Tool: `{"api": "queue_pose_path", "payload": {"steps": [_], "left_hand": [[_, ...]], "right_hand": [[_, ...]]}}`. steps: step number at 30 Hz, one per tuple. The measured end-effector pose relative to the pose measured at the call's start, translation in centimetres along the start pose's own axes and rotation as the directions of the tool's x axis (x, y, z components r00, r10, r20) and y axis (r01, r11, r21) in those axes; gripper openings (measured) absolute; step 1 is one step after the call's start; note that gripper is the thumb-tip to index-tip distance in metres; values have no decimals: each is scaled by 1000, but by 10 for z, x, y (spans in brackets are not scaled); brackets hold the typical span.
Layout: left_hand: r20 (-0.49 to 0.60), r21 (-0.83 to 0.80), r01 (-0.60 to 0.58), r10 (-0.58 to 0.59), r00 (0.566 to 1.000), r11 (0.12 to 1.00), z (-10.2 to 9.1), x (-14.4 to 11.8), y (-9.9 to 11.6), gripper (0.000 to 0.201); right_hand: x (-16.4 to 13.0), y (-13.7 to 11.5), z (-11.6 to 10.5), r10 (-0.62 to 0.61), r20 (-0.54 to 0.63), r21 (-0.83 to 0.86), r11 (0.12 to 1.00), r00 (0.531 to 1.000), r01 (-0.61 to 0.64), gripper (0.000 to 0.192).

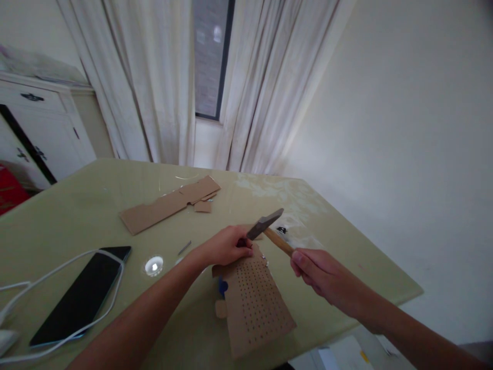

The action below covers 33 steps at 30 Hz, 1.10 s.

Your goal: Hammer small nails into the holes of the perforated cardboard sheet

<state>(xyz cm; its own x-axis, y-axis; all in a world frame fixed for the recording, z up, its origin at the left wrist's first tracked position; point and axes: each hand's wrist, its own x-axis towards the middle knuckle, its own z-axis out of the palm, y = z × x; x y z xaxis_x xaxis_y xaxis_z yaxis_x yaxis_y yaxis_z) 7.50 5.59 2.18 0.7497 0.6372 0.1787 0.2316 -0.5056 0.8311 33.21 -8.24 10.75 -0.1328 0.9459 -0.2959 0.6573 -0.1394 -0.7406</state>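
My right hand (318, 272) grips a hammer (279, 240) by its wooden handle, the metal head held just over my left hand. At the far end of a cardboard piece (260, 298), my left hand (230, 245) has its fingers pinched together. Whatever they hold, if anything, is too small or hidden under the hammer head to make out. Rows of small dark holes or dots cover the cardboard. A blue object (222, 286) shows at its left edge, and a small tan block (221, 309) lies beside it.
Torn cardboard strips (169, 203) lie at the back of the pale green table (88, 205). A dark tablet (82, 293) with a white cable (57, 275) over it is on the left. A shiny round dish (154, 265) and a thin metal piece (184, 247) sit nearby.
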Motion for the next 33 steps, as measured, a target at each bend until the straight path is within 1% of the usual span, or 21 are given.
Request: {"api": "queue_pose_path", "payload": {"steps": [3,8,11,14,17,21,27,33], "left_hand": [[1,5,16,-16,1000,1000,0,0,2,10],[22,22,0,0,1000,1000,-2,-1,6,6],[6,43,8,-9,1000,999,-2,-1,8,9],[-6,47,16,-16,1000,999,-2,-1,8,10],[-15,42,23,-22,1000,999,0,-1,9,11],[-13,30,26,-25,1000,999,1,-1,9,12],[-33,30,47,-46,998,998,1,-1,7,13],[-14,39,9,-9,1000,999,1,0,9,14]], "right_hand": [[-2,-1,-3,3,-17,12,1000,1000,-2,62],[0,8,0,32,-12,10,999,999,-32,62],[1,10,1,36,-21,14,999,999,-36,62],[0,7,0,42,-29,17,999,999,-42,60],[0,3,-1,47,-19,23,999,999,-47,59],[1,4,1,44,8,10,999,999,-44,60],[0,5,2,46,-14,6,999,999,-46,61],[2,6,2,81,28,-30,996,996,-80,58]]}}
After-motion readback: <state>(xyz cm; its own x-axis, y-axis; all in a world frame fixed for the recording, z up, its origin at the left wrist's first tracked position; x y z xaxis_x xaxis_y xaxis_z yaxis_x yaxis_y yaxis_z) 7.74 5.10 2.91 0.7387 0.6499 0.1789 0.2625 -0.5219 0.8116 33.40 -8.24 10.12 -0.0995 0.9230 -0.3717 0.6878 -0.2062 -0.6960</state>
